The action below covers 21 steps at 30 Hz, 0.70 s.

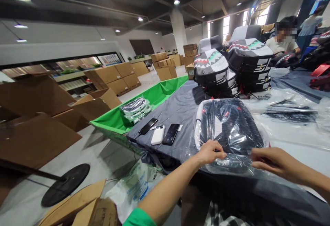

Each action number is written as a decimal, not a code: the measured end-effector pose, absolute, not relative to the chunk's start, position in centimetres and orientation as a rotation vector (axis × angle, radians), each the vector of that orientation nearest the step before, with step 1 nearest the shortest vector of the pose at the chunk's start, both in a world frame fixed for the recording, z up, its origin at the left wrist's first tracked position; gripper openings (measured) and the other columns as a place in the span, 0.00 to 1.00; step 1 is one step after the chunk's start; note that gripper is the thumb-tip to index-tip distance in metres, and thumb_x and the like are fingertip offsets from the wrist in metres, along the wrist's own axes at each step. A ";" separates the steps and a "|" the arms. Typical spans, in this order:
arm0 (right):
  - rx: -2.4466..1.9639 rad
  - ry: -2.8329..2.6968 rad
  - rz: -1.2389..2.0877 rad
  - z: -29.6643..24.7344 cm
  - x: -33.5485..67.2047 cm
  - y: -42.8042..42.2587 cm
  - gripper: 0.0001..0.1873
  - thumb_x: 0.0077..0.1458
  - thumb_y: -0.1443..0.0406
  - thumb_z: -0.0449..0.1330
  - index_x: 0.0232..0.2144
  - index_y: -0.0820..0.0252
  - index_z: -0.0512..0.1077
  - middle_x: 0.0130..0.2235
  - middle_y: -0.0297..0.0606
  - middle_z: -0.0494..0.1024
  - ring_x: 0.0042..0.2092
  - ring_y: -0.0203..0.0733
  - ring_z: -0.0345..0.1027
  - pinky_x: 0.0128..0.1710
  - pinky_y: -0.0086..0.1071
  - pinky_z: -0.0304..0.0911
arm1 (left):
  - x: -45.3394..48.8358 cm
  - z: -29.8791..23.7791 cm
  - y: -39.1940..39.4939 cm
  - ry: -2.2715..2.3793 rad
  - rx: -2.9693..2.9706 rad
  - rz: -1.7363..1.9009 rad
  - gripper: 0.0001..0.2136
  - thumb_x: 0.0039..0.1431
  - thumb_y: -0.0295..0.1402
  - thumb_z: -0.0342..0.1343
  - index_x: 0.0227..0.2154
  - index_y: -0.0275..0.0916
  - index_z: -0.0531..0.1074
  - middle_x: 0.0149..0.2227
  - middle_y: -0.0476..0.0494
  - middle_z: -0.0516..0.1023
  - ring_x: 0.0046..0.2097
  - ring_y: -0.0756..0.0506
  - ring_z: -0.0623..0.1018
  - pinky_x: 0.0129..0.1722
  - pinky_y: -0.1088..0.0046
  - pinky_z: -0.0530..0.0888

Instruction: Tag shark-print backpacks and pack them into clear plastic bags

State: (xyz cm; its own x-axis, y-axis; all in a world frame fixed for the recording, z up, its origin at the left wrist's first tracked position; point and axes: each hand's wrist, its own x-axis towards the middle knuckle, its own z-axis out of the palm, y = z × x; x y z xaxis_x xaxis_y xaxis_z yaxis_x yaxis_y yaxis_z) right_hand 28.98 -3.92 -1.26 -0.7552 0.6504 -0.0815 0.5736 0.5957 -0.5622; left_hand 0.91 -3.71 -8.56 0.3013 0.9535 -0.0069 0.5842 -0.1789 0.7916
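A dark backpack in a clear plastic bag [229,126] lies on the grey cloth-covered table [177,105] in front of me. My left hand [210,152] is closed in a pinch on the near edge of the plastic bag. My right hand [270,160] rests on the same edge further right, its fingers pressed together on the plastic. Both hands sit at the open end of the bag, nearest to me.
Two phones [171,134] and a white power bank [157,135] lie left of the bag. Stacks of shark-mouth backpacks [232,68] stand behind. A green bin [154,97] holds packed items. Cardboard boxes [38,123] fill the left floor. A seated person [283,40] is at far right.
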 end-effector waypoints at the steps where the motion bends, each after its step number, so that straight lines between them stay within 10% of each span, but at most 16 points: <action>1: -0.932 -2.805 0.888 -0.4 27.6 -2.2 0.24 0.64 0.44 0.49 0.26 0.54 0.61 0.25 0.30 0.64 0.27 0.37 0.56 0.28 0.31 0.53 | 0.9 -8.6 -3.7 1.371 1.871 0.664 0.11 0.57 0.43 0.65 0.26 0.43 0.82 0.35 0.48 0.80 0.46 0.44 0.75 0.51 0.69 0.69; 8: -1.182 -2.884 0.496 -0.6 25.8 4.3 0.16 0.47 0.53 0.66 0.27 0.52 0.64 0.25 0.29 0.71 0.27 0.40 0.64 0.27 0.32 0.47 | 0.7 -9.0 -3.5 1.336 1.885 0.659 0.10 0.57 0.42 0.66 0.25 0.43 0.81 0.35 0.49 0.80 0.46 0.44 0.75 0.54 0.67 0.67; 21: -1.255 -2.652 0.609 -5.6 26.2 -1.7 0.23 0.51 0.45 0.61 0.25 0.52 0.59 0.23 0.30 0.69 0.25 0.43 0.65 0.27 0.33 0.48 | -1.3 -5.5 -7.0 1.372 2.343 0.578 0.08 0.60 0.41 0.67 0.36 0.43 0.78 0.51 0.46 0.79 0.57 0.40 0.72 0.61 0.57 0.58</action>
State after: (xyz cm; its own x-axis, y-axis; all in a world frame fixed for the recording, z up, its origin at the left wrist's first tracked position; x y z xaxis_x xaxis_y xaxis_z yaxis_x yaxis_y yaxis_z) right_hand 26.22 -1.65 -5.60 -0.6407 0.7667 -0.0415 0.7080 0.5690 -0.4182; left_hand -1.28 -7.04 -5.46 0.4439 0.8811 0.1632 0.7321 -0.4616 0.5010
